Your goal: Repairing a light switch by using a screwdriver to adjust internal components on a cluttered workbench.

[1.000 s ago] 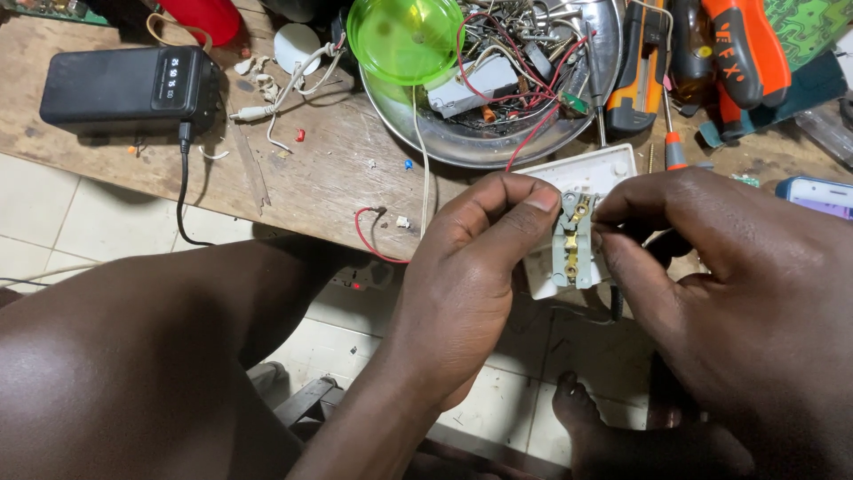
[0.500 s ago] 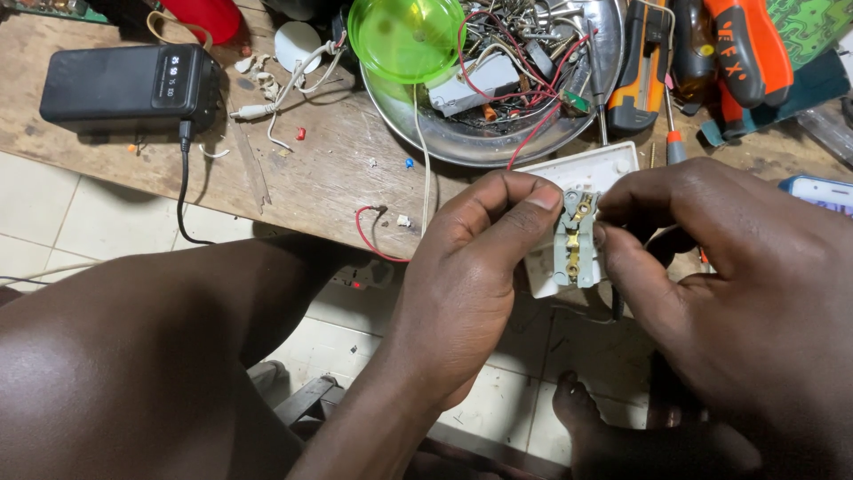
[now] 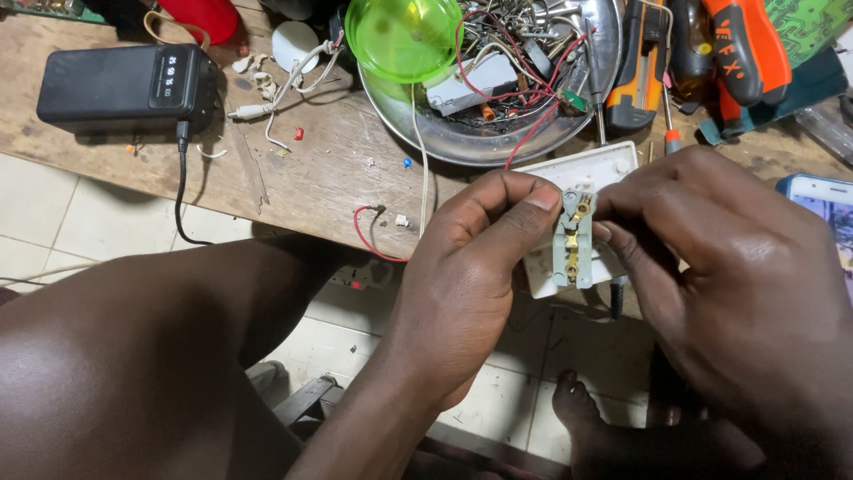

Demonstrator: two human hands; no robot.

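My left hand [image 3: 462, 284] and my right hand [image 3: 737, 284] both pinch a small grey-green switch part with brass contacts [image 3: 573, 240], held upright between thumbs and fingertips. It sits just in front of a white switch plate [image 3: 586, 173] lying at the edge of the wooden bench [image 3: 311, 169]. My left thumb presses the part's left side; my right fingers close on its right side.
A black power bank [image 3: 124, 84] with a cable lies at the left. A metal bowl [image 3: 498, 133] holds wires and parts beside a green plastic lid [image 3: 404, 36]. Orange-handled screwdrivers [image 3: 693, 53] and a phone [image 3: 822, 200] lie at the right. A loose red wire [image 3: 369, 231] hangs off the edge.
Almost nothing has moved; both hands keep their hold on the small part, with only slight shifts of the fingertips.
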